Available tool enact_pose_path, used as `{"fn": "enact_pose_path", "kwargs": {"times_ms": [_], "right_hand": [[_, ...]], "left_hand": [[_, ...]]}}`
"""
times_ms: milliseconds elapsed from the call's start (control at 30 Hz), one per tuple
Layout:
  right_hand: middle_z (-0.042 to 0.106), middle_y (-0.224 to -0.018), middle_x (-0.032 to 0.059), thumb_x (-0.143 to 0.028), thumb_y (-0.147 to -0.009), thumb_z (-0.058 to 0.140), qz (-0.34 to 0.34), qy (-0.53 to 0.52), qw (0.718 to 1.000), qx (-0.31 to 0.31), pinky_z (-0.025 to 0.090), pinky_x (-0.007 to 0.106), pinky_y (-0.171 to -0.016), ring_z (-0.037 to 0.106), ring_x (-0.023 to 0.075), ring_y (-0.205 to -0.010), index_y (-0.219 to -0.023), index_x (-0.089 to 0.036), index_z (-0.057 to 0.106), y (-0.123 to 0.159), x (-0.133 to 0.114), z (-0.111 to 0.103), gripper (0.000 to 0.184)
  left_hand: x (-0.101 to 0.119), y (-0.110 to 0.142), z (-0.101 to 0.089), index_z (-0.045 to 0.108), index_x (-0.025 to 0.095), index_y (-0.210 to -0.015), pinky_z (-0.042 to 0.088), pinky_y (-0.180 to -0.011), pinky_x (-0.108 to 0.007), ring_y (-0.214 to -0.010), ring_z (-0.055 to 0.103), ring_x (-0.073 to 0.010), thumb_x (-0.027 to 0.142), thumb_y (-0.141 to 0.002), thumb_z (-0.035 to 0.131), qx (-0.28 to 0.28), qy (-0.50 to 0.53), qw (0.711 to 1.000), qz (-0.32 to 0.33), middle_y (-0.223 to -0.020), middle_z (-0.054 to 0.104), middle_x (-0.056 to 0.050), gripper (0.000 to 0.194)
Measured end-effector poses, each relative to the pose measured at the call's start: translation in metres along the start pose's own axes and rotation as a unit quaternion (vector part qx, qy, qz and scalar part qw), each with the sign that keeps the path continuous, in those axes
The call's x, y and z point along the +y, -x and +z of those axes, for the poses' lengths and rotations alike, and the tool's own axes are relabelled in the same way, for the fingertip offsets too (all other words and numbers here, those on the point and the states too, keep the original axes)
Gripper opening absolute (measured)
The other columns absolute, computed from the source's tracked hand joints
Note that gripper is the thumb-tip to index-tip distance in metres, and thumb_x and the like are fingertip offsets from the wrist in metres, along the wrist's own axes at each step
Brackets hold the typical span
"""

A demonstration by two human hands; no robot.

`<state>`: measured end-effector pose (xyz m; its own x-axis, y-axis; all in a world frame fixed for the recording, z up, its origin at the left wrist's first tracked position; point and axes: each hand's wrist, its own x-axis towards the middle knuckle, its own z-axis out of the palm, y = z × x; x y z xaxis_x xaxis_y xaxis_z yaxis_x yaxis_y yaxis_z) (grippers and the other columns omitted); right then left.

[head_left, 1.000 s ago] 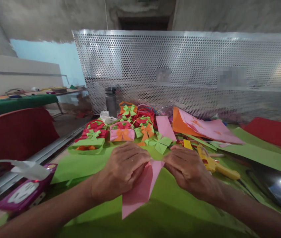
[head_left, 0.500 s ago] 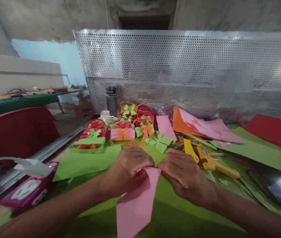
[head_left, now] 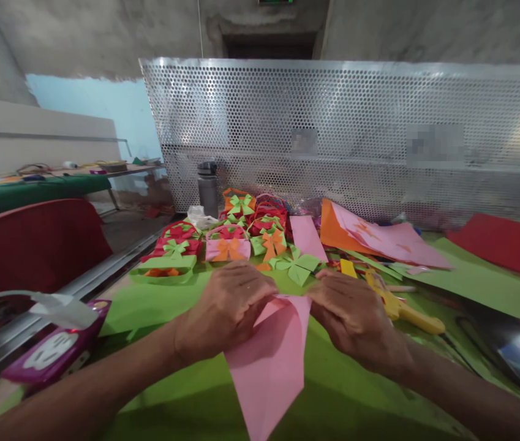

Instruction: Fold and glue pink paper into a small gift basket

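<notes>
A folded piece of pink paper (head_left: 271, 361) hangs between my hands above the green-covered table, its lower end narrowing to a point. My left hand (head_left: 232, 300) is closed on its upper left edge, with the fingertips partly hidden behind the curled paper. At the upper right corner, my right hand (head_left: 354, 315) pinches the sheet between thumb and fingers. Just beyond the hands lies a green paper bow (head_left: 297, 266). Small paper bags with bows, such as a pink bag with an orange bow (head_left: 228, 248), stand farther back.
A yellow glue gun (head_left: 402, 309) and yellow-handled scissors (head_left: 347, 267) lie by my right hand. A purple power strip (head_left: 55, 358) with a white plug sits left. Behind are a grey bottle (head_left: 207, 190), pink sheets (head_left: 388, 236) and a perforated metal panel (head_left: 260, 110).
Both hands have moved slightly up, and the right one a little to the right. The pink paper has swung and spread wider, its lower tip now pointing down.
</notes>
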<state>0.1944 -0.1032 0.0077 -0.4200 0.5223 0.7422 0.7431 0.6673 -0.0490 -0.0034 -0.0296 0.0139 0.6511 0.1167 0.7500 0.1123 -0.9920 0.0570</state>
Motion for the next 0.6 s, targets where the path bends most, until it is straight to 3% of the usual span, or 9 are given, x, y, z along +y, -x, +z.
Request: {"fn": "enact_pose_path", "kwargs": {"times_ms": [300,600], "right_hand": [[0.056,-0.058,0.0035,-0.017,-0.088,0.044,0.003,-0.015,1.000,-0.017,0.036,0.028,-0.058,0.046,0.0141,-0.057,-0.068,-0.014,0.058,0.0031,0.0003,0.0073,0.024],[0.059,-0.060,0.0044,-0.013,-0.086,0.047,-0.006,-0.013,1.000,-0.006,0.038,0.029,-0.061,0.048,0.0141,-0.058,-0.068,-0.013,0.059,0.0007,0.0013,0.0037,0.021]], "left_hand": [[0.0023,0.0004,0.0040,0.057,0.015,-0.092,0.049,-0.071,-0.030,-0.074,0.063,-0.0151,0.009,-0.081,0.049,-0.005,0.045,0.999,0.021,-0.084,0.069,-0.006,0.015],[0.0039,0.0039,-0.0011,0.054,0.010,-0.098,0.048,-0.082,-0.038,-0.078,0.064,-0.0172,0.006,-0.081,0.047,-0.035,-0.030,0.998,0.049,-0.086,0.069,-0.009,0.019]]}}
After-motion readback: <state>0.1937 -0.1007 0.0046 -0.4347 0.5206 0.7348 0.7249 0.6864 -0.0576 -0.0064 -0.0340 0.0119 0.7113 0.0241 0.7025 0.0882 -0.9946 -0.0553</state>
